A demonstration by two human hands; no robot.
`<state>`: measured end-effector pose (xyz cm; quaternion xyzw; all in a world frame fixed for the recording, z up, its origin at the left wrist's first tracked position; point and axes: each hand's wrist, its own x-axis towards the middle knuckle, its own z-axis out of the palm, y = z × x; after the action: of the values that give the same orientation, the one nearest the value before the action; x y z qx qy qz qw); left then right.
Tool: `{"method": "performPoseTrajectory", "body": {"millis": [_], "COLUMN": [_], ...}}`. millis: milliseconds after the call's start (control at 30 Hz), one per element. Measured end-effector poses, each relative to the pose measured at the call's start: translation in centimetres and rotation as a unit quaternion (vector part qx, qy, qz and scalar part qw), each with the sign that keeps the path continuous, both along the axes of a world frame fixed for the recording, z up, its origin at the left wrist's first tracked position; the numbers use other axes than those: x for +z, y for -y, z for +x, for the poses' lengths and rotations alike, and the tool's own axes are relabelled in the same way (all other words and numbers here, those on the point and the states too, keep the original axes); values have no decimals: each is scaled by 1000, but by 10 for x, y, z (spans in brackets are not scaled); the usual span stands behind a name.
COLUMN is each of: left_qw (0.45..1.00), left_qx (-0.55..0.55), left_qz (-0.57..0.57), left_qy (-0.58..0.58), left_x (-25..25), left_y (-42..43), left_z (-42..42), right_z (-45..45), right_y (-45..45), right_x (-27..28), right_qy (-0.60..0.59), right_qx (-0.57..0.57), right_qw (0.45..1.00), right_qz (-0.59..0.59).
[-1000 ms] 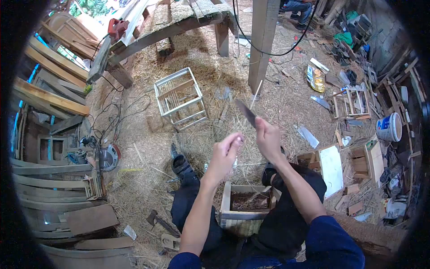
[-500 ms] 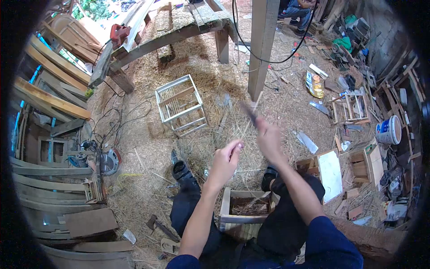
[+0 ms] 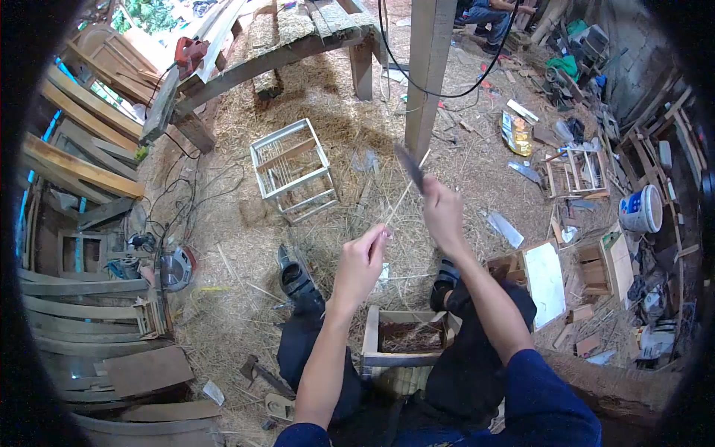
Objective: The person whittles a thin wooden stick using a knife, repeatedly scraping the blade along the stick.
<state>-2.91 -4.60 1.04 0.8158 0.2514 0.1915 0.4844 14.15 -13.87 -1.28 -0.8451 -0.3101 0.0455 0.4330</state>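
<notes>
Shifted leftward since the earlier frame, the left hand [image 3: 363, 261] pinches a slender pale stick [image 3: 398, 203], long axis slanting far-right above the straw-strewn brown floor [image 3: 227, 223], while the right hand [image 3: 445, 217] clasps a dark-bladed knife [image 3: 409, 166] pointing far-left.

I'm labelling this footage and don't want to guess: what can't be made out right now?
All in the head view:
Knife, its grip: hidden inside the right hand.
Thin stick, its held part: covered by the left hand.
Wooden box, its right side: partly behind the right leg.
Background person, their head: cut off by the top edge.
Lettering on the white bucket: too small to read.
</notes>
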Motion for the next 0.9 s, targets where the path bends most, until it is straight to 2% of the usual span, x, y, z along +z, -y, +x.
{"method": "performPoseTrajectory", "body": {"millis": [33, 67, 133, 233, 300, 333, 433, 467, 533, 733, 900], "left_qw": [1000, 1000, 998, 989, 993, 994, 992, 990, 984, 994, 992], "left_qx": [1, 7, 17, 61, 65, 67, 79, 92, 115, 88, 73], "left_qz": [4, 15, 37, -60, -69, -75, -96, -81, -49, -55, -17], "left_qy": [4, 23, 50, 125, 74, 45, 33, 63, 123, 46, 97], "left_x": [0, -2, -12, -21, -25, -28, -33, -36, -35, -18, -33], "left_y": [0, -1, -4, 1, -2, -1, 0, 1, 4, 9, 3], "left_z": [1, 2, 2, 6, 2, -1, -3, -2, 1, -7, -7], "right_z": [-4, -21, -25, -34, -33, -37, -34, -32, -31, -34, -26], "right_y": [1, 1, -1, 4, 3, 6, 3, 4, 2, 2, 1], "right_x": [1, -18, -15, -10, -4, -5, -5, -6, -9, -9, -7], "right_qy": [24, 125, 131, 190, 256, 268, 264, 226, 222, 211, 206], "right_qx": [8, 38, 77, 116, 140, 153, 199, 235, 250, 274, 292], "right_qw": [1000, 989, 988, 975, 956, 951, 943, 945, 942, 938, 933], "right_qz": [-2, 71, 25, 16, 36, 9, 48, 14, 30, 38, 42]}}
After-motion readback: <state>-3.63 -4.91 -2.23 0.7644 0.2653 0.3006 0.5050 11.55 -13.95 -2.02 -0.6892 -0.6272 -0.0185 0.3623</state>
